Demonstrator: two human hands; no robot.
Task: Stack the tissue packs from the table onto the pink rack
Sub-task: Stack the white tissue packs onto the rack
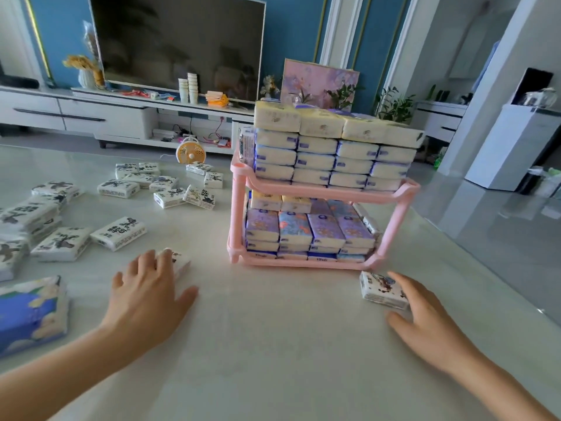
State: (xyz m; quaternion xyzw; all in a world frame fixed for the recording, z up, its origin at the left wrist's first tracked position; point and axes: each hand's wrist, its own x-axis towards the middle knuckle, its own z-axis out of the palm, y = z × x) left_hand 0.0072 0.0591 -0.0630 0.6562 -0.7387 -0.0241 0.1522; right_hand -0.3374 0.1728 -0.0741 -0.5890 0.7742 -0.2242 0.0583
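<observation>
Lying flat, the left hand (148,290) is covering the left pack (180,262) on the counter (273,344); the right hand (425,314) is touching the right pack (381,288) by the rack (303,189) with open fingers (409,288). Light, squashy, slick: pinching the sides seems best.

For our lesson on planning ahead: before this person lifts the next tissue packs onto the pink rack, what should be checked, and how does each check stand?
1. Left hand on the left pack: ok, fingers rest on it.
2. Right hand grip on the right pack: not ok, fingers only touch it.
3. Pink rack upright on the table: ok.
4. Room in the lower tier: not ok, nearly full.
5. Top stack steady enough for more: cannot tell.
</observation>
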